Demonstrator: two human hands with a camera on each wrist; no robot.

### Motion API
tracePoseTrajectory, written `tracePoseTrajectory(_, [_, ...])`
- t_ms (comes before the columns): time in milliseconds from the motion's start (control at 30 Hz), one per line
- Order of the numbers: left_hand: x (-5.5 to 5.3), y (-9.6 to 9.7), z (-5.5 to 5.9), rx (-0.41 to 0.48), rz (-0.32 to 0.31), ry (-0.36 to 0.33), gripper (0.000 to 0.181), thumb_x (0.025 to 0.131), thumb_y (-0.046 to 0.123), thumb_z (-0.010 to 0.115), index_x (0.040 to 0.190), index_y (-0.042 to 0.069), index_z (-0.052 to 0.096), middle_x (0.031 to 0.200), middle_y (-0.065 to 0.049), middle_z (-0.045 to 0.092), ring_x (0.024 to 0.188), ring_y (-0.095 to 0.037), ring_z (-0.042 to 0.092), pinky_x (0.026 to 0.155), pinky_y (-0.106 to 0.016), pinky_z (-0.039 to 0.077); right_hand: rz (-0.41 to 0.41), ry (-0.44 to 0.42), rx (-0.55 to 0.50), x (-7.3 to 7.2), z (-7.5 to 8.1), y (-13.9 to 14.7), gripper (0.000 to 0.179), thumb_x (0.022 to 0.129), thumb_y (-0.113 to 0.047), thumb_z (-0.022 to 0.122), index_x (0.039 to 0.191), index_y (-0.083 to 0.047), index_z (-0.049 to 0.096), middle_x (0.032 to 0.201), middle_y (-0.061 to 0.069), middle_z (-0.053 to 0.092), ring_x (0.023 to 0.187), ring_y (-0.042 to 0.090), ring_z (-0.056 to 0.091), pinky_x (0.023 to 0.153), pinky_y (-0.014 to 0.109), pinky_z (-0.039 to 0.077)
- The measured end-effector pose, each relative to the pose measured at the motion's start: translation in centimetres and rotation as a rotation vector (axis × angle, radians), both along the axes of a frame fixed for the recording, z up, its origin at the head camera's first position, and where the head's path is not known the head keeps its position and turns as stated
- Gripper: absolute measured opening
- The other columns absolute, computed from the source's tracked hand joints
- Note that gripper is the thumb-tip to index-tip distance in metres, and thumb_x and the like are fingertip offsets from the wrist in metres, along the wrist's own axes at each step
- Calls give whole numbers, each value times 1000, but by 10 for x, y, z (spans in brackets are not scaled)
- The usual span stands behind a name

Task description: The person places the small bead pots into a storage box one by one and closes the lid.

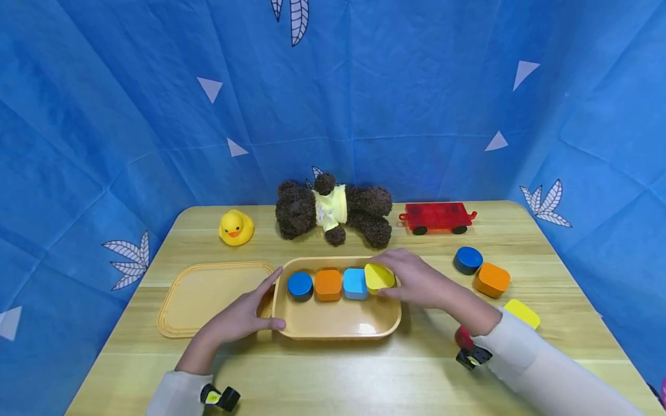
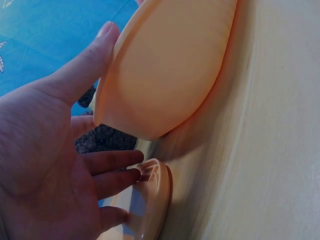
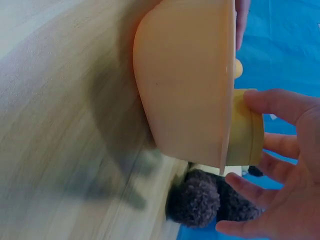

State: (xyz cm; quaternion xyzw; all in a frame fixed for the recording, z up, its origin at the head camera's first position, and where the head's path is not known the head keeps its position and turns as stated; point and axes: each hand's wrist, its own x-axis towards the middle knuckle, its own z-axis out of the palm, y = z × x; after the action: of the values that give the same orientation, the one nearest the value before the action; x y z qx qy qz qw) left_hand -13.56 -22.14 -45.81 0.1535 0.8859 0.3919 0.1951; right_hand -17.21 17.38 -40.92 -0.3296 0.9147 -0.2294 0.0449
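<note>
A peach plastic box point(image 1: 333, 323) stands in the middle of the table. Inside, along its far side, sit a dark blue round block point(image 1: 300, 286), an orange block point(image 1: 328, 285) and a light blue block point(image 1: 355, 283). My right hand point(image 1: 413, 277) pinches a yellow block point(image 1: 379, 278) between thumb and fingers at the box's right end; in the right wrist view the yellow block point(image 3: 242, 130) sticks up past the rim. At the left end, my left hand point(image 1: 241, 315) touches the rim with spread, fairly straight fingers. Its lower fingers hang near the peach lid point(image 2: 159, 200).
Left of the box lies the flat lid point(image 1: 208, 300). Behind are a yellow rubber duck point(image 1: 236, 227), a brown teddy bear point(image 1: 333, 211) and a red toy wagon point(image 1: 437, 217). On the right lie blue point(image 1: 467, 260), orange point(image 1: 491, 280) and yellow blocks point(image 1: 522, 314), plus a red piece point(image 1: 463, 337) partly behind the right wrist.
</note>
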Motion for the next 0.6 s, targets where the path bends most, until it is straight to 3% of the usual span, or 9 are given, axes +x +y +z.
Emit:
tracePoseTrajectory(333, [0, 0, 0, 3, 3, -2, 111, 88, 41, 83, 168, 32, 7, 168, -15, 28, 153, -39, 29, 123, -62, 20, -9, 16, 38, -1, -4, -4, 61, 89, -23, 82, 143, -6, 60, 140, 15, 62, 131, 40, 54, 109, 61, 42])
tracePoseTrajectory(600, [0, 0, 0, 14, -1, -2, 111, 88, 39, 83, 168, 30, 7, 168, -15, 29, 153, -39, 29, 123, -61, 20, -18, 8, 40, -1, -20, -6, 64, 88, -27, 84, 145, -9, 59, 141, 13, 63, 129, 40, 55, 105, 63, 44])
